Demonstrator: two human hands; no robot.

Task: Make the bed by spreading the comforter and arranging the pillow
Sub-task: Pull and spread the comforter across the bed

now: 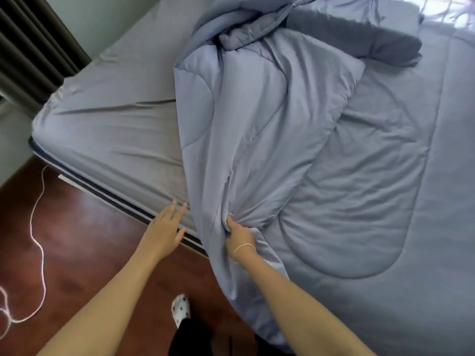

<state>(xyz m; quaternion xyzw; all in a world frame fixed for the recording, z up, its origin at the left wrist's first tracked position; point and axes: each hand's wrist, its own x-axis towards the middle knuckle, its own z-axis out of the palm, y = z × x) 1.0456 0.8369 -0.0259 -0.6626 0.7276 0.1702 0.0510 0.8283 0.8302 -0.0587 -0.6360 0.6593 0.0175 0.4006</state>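
Observation:
A blue-grey comforter [347, 176] lies on the bed, flat on the right half and folded back in a thick bunched strip down the middle. My right hand [237, 233] grips a fold of that strip near the bed's near edge, and the cloth gathers into creases around my fingers. My left hand [165, 227] hovers open with fingers spread over the mattress edge, just left of the comforter and not touching it. A dark grey pillow [359, 37] lies at the head of the bed, partly under the bunched cloth.
The left half of the mattress shows the bare fitted sheet [108, 124]. A white cord [38, 227] snakes over the red-brown floor [84, 253]. Dark curtains [30, 47] hang at the upper left. My foot in a spotted sock [181, 309] stands by the bed.

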